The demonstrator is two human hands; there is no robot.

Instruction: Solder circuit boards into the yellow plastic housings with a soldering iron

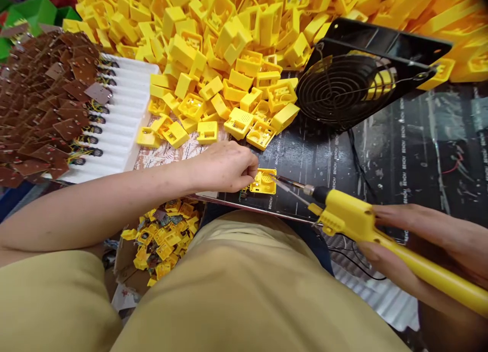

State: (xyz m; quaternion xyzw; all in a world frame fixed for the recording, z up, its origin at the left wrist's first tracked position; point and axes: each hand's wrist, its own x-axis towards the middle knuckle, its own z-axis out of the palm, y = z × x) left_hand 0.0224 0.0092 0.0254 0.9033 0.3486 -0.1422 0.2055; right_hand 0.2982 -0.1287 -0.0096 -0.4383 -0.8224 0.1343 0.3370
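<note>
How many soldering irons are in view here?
1. The yellow soldering iron is in the right hand, tip on the yellow housing that the left hand pins to the mat. Others may be hidden.

Your left hand [224,165] rests on the counter [419,154] beside the housing [263,182], with the soldering iron [366,225] to its right. Far behind lies the pile of housings [229,47]; the tray of circuit boards [125,113] sits left, the fan [343,83] far right.

Heap of yellow housings [229,42], black fan [343,88], white tray [127,113] under brown circuit boards [49,103], box of assembled parts [163,240].
</note>
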